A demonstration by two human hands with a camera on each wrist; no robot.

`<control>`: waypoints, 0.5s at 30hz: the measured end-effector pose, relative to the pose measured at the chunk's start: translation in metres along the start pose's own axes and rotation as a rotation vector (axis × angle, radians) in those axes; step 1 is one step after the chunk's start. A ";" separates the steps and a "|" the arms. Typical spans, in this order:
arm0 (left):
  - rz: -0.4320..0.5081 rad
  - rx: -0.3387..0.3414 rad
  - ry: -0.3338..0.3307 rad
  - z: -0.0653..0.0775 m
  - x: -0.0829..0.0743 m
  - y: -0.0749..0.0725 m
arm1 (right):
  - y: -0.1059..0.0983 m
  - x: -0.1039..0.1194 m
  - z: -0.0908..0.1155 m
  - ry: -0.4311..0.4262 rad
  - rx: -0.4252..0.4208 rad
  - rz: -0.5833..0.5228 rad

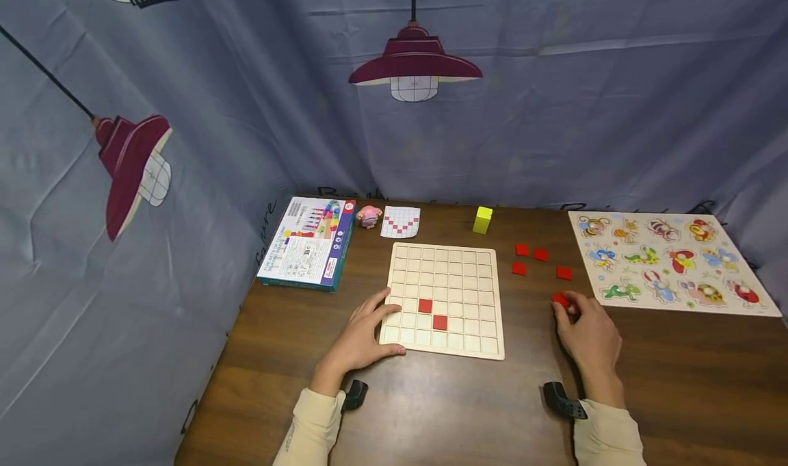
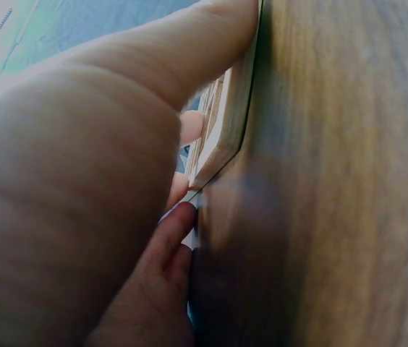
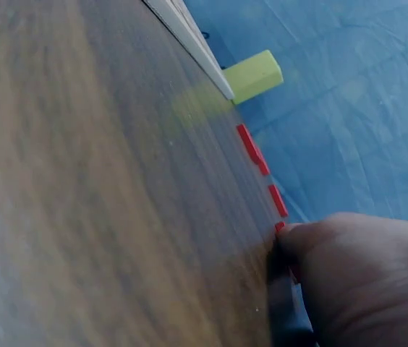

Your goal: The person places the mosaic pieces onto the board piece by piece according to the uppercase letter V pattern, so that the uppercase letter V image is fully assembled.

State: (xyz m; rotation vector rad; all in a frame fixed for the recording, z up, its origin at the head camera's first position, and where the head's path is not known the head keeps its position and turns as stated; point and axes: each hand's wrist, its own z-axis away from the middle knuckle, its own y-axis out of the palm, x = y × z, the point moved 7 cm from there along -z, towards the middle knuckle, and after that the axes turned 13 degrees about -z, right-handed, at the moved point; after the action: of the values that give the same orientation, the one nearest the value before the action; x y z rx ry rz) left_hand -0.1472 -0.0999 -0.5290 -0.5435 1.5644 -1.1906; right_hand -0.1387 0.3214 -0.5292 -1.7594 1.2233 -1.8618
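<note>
A pale wooden grid board (image 1: 455,252) lies flat on the table, with a red square tile (image 1: 425,306) and another red tile (image 1: 440,323) diagonal to each other in its squares. My left hand (image 1: 360,339) rests at the board's near left corner, fingers spread along the left side and thumb at the front edge. To the right of the board, my right hand (image 1: 591,332) pinches a red tile (image 1: 559,299) between thumb and fingers, low over the table. Several loose red tiles (image 1: 540,254) lie just beyond that hand; the right wrist view shows them edge-on.
A small pattern card (image 1: 401,222), a pink figurine (image 1: 369,216) and a yellow block (image 1: 483,219) stand behind the board. At the back left lies a flat box (image 1: 308,243). An insect picture board (image 1: 671,264) occupies the right side; grey cloth (image 1: 523,124) hangs behind.
</note>
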 end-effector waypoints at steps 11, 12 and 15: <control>-0.004 -0.009 0.004 -0.001 -0.002 -0.004 | -0.008 0.011 0.003 -0.087 -0.028 -0.024; -0.002 -0.006 0.005 -0.001 -0.002 -0.003 | -0.009 0.011 0.004 -0.091 -0.027 -0.023; -0.003 0.004 0.000 -0.002 -0.002 -0.002 | -0.009 0.009 0.005 -0.095 -0.010 -0.025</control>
State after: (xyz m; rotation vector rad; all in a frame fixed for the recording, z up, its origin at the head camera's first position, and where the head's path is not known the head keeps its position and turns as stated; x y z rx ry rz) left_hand -0.1484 -0.0984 -0.5261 -0.5435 1.5615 -1.1954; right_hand -0.1332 0.3182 -0.5170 -1.8544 1.1830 -1.7667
